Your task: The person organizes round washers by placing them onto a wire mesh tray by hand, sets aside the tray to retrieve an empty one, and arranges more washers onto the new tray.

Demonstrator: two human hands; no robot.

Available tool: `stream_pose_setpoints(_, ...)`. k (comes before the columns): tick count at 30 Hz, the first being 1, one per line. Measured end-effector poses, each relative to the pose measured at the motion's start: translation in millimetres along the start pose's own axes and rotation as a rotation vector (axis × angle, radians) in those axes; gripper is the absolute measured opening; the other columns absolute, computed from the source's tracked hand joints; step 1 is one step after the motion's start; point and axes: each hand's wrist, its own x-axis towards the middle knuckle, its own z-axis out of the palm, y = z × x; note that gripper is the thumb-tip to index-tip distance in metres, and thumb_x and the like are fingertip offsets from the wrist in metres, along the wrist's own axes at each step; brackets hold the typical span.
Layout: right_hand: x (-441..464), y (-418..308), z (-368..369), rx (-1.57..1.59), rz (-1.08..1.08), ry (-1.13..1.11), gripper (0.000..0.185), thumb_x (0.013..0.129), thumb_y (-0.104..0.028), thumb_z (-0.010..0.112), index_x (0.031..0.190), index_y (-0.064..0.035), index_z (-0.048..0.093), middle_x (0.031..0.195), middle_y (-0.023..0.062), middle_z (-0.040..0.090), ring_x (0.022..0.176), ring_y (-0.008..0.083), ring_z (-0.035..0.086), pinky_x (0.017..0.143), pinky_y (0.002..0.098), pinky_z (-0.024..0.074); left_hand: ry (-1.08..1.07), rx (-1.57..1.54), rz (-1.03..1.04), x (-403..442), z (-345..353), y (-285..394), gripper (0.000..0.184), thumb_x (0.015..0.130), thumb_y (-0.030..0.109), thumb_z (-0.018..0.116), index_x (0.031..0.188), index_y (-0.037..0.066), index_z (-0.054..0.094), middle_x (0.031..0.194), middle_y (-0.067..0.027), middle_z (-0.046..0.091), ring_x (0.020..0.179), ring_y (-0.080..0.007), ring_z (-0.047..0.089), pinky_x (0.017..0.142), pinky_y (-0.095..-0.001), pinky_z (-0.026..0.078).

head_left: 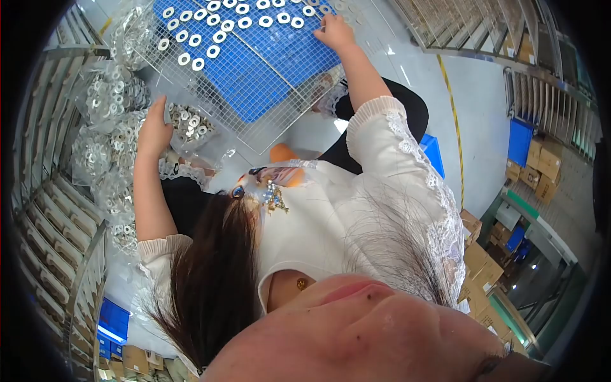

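Pale grey flooring is spread around the workplace, crossed on the right by a yellow line. Nearest, a white blouse with frilled cuffs is seen, its sleeves reaching forward. To the left of the wire mesh panel, the left hand is held beside a clear bag of loose rings; its fingers are mostly hidden, so whether anything is gripped cannot be told. Stuffed plastic bags are heaped just past it. Over a blue sheet, flat pale washers are spaced across the panel's far part, from its left edge towards the right. There, near the right edge, the right hand is lowered with fingers curled by the outermost washers; whether one is pinched cannot be made out. Placing or adjusting single washers seems to be in hand; a light fingertip touch is called for, so that neighbours are not nudged. Farther off, slatted metal racks and cardboard boxes are stood.
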Motion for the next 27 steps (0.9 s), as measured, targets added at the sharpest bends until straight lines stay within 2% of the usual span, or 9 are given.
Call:
stream_pose_setpoints(7,-12,5,7,-0.048,-0.065,0.096,0.030,0.075,-0.023,0.057,0.102,-0.0112,0.059,0.111,0.0137,0.053,0.094,0.0312,0.059,0.079,0.0430,0.0485,-0.011,-0.005,-0.006,-1,-4,7,0.066,0.069,-0.003,0.047,0.134,0.007,0.036,0.136,-0.0154,0.039,0.124,-0.0293,0.039,0.101,-0.0360,0.035)
stream_pose_setpoints(10,-16,12,13,0.004,-0.115,0.209,0.024,0.076,-0.024,0.053,0.092,-0.0099,0.063,0.102,0.0147,0.057,0.087,0.0328,0.060,0.076,0.0447,0.0479,-0.003,0.006,0.016,-1,-1,3,0.066,0.069,-0.003,0.047,0.134,0.008,0.036,0.137,-0.0147,0.039,0.125,-0.0291,0.039,0.101,-0.0359,0.035)
stream_pose_setpoints(12,-18,19,8,0.252,-0.076,0.206,0.025,0.075,-0.027,0.054,0.087,-0.0076,0.065,0.098,0.0165,0.059,0.087,0.0341,0.060,0.076,0.0454,0.0474,0.008,0.016,0.033,0,2,-2,0.066,0.069,-0.003,0.047,0.134,0.008,0.036,0.137,-0.0144,0.039,0.125,-0.0290,0.038,0.101,-0.0359,0.035)
stream_pose_setpoints(13,-15,31,12,0.253,-0.078,0.203,0.025,0.075,-0.027,0.054,0.087,-0.0076,0.065,0.098,0.0165,0.059,0.087,0.0341,0.060,0.076,0.0454,0.0474,0.014,0.005,0.038,-1,2,-2,0.067,0.069,-0.003,0.047,0.134,0.008,0.036,0.137,-0.0143,0.038,0.125,-0.0291,0.038,0.101,-0.0360,0.036)
stream_pose_setpoints(15,-4,58,24,0.403,0.181,0.258,0.029,0.076,-0.027,0.056,0.096,-0.0062,0.062,0.111,0.0163,0.053,0.087,0.0345,0.060,0.078,0.0433,0.0479,0.020,-0.007,0.039,-3,0,-1,0.067,0.069,-0.003,0.047,0.134,0.009,0.036,0.137,-0.0142,0.038,0.125,-0.0292,0.038,0.100,-0.0360,0.036)
stream_pose_setpoints(16,-7,57,22,0.401,0.180,0.257,0.029,0.076,-0.027,0.056,0.096,-0.0062,0.062,0.111,0.0163,0.053,0.087,0.0345,0.060,0.078,0.0433,0.0479,0.006,0.004,0.026,-3,-2,2,0.067,0.069,-0.003,0.047,0.134,0.009,0.036,0.138,-0.0143,0.037,0.125,-0.0294,0.038,0.100,-0.0363,0.036)
stream_pose_setpoints(18,-15,53,18,0.289,0.370,0.333,0.036,0.073,-0.031,0.060,0.098,-0.0046,0.061,0.110,0.0184,0.053,0.085,0.0341,0.060,0.079,0.0424,0.0481,-0.006,0.014,0.015,-4,-2,3,0.068,0.069,-0.003,0.047,0.134,0.010,0.036,0.138,-0.0143,0.037,0.126,-0.0297,0.037,0.100,-0.0366,0.036)
stream_pose_setpoints(24,-13,49,4,0.229,0.334,0.112,0.044,0.067,-0.034,0.066,0.099,-0.0051,0.059,0.109,0.0186,0.052,0.091,0.0327,0.059,0.079,0.0407,0.0483,-0.021,0.032,0.004,-4,-2,2,0.068,0.068,-0.002,0.048,0.134,0.011,0.036,0.139,-0.0138,0.035,0.125,-0.0305,0.038,0.099,-0.0379,0.037)
stream_pose_setpoints(27,-11,51,-3,0.282,0.357,0.137,0.048,0.065,-0.035,0.068,0.102,-0.0059,0.058,0.109,0.0185,0.052,0.094,0.0324,0.058,0.079,0.0406,0.0484,-0.036,0.030,-0.017,-4,-5,5,0.067,0.069,-0.002,0.048,0.134,0.011,0.037,0.139,-0.0139,0.035,0.124,-0.0308,0.039,0.099,-0.0378,0.038)
